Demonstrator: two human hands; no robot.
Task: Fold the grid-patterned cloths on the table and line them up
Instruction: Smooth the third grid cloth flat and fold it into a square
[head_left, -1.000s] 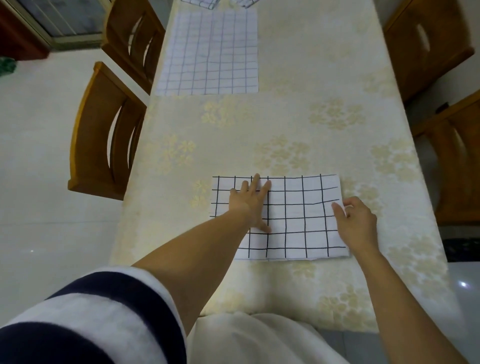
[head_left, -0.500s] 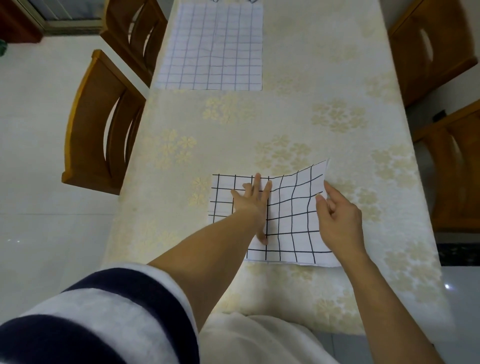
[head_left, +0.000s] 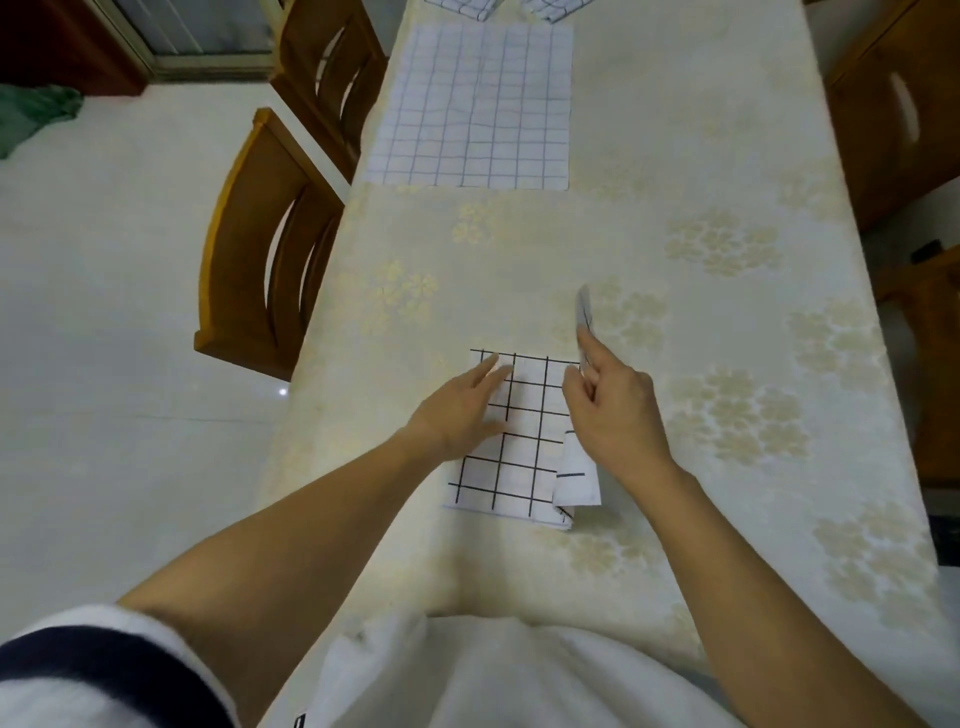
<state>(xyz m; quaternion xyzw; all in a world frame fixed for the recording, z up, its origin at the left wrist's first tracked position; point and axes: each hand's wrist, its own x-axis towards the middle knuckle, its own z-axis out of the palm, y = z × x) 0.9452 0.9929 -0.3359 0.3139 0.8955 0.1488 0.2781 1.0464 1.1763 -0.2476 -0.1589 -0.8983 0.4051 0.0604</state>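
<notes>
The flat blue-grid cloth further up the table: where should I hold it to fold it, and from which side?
Probably pinch its near right corner, coming from the near side. The blue-grid cloth lies spread flat on the table, so only edges offer a hold, and that corner is the closest to the right hand.

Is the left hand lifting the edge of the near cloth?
No, the left hand presses flat on the near cloth while the right hand pinches its raised edge.
</notes>
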